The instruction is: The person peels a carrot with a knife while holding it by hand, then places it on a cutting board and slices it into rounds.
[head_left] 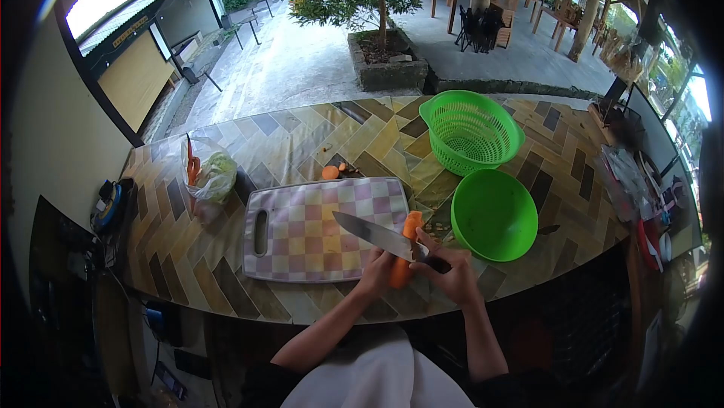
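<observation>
1. Knife work over a tiled-pattern table (188,276): I hold a carrot (412,225) above the near side, by the right end of a checkered cutting board (302,204), with the blade of a kitchen knife (371,233) laid across it. By my reading, this is peeling or scraping in the hand; the carrot's surface is too small in view to tell how much is done.

2. Any further stroke from this pose calls for a firm hold on the carrot, a shallow blade angle, and fingers clear of the edge.

3. My left hand (375,274) is closed around the carrot's lower part, close beneath the blade; its fingertips are partly hidden, so their exact spread I cannot tell.

4. My right hand (454,278) is clamped on the knife's dark handle, the thumb reaching forward beside the carrot. The blade points away to my left, over the board.

5. Beyond the board's far edge lie orange pieces (330,173). A plastic bag (220,182) with orange and pale green contents rests to the left. At right, a green colander (438,136) stands behind a green bowl (520,216).
</observation>
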Tool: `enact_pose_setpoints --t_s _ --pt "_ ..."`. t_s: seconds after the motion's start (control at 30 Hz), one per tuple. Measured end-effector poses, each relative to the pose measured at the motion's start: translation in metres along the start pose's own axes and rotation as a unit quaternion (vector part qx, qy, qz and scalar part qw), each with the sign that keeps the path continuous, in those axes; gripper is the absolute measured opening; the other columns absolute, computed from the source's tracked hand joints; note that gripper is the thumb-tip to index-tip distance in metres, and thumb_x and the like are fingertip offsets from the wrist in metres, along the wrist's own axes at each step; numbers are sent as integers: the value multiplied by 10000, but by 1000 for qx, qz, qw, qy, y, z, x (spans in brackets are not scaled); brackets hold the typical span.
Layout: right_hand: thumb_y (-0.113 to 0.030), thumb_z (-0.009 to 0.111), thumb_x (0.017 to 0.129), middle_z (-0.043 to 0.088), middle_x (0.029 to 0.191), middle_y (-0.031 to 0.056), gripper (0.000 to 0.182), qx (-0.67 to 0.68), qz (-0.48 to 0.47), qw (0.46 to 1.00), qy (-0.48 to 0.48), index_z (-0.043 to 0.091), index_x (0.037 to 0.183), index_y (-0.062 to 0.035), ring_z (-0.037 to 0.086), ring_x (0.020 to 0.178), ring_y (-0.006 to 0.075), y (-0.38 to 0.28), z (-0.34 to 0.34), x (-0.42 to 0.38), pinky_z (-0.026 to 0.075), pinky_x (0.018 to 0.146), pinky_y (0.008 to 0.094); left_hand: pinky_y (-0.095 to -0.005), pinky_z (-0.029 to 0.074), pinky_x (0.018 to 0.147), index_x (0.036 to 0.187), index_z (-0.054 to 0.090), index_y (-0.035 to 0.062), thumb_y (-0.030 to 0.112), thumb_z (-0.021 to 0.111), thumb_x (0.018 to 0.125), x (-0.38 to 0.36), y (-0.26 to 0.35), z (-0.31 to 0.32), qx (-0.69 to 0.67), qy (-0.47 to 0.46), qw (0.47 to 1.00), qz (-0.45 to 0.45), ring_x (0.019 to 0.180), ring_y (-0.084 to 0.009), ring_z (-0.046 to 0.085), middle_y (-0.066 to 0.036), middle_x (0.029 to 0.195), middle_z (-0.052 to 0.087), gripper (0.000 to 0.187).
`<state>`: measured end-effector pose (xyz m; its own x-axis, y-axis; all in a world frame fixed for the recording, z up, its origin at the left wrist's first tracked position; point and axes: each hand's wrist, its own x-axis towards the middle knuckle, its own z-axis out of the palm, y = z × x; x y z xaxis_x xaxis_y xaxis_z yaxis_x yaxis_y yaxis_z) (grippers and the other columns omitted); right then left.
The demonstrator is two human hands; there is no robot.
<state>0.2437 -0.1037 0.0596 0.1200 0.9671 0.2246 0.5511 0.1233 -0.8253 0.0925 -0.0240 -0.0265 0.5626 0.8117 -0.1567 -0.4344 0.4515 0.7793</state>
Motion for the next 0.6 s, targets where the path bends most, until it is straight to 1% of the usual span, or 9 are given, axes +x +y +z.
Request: enact_pose_setpoints --t_s 0.1,0.2,0.3,0.4,0.5,0.6 --pt "-275 797 783 704 1061 176 637 12 73 996 -59 557 1359 -146 715 882 194 -9 -8 0 535 783 315 -309 560 746 1273 527 5 281 500 1014 -1 2 6 -19 44 999 -11 921 -168 654 -101 1072 631 380" --pt "-327 798 777 699 1062 186 688 16 13 999 -38 525 1387 -164 717 875 213 -2 -4 0 536 767 319 -269 492 864 1346 498 -2 253 469 1024 4 -3 -5 10 12 999 -29 996 -121 599 -76 1110 612 412" --pt "-342 794 778 694 1077 190 714 -1 -5 1000 -31 502 1403 -157 717 878 219 5 -1 1 537 766 318 -255 486 839 1314 521 -3 282 484 1022 2 0 -1 -4 12 999 -38 959 -102 593 -65 1102 615 410" --pt "-339 791 782 696 1067 188 714 -16 -9 1000 -18 497 1405 -155 716 884 228 1 2 1 537 767 323 -247 487 810 1273 542 -11 283 481 1024 2 -1 1 -12 33 999 -32 930 -95 593 -58 1090 618 391" --pt "-293 787 791 700 1050 183 663 -43 71 995 -52 525 1381 -144 716 862 220 -7 -1 0 536 771 322 -286 545 775 1266 533 6 289 471 1026 6 -9 -4 15 35 999 -2 893 -150 649 -82 1066 631 376" --pt "-242 782 798 707 1024 176 607 -28 -51 998 36 558 1353 -140 717 831 220 8 7 2 536 773 323 -292 558 752 1252 532 2 266 450 1031 5 -9 -12 37 -17 999 -18 877 -170 658 -94 1087 625 354"
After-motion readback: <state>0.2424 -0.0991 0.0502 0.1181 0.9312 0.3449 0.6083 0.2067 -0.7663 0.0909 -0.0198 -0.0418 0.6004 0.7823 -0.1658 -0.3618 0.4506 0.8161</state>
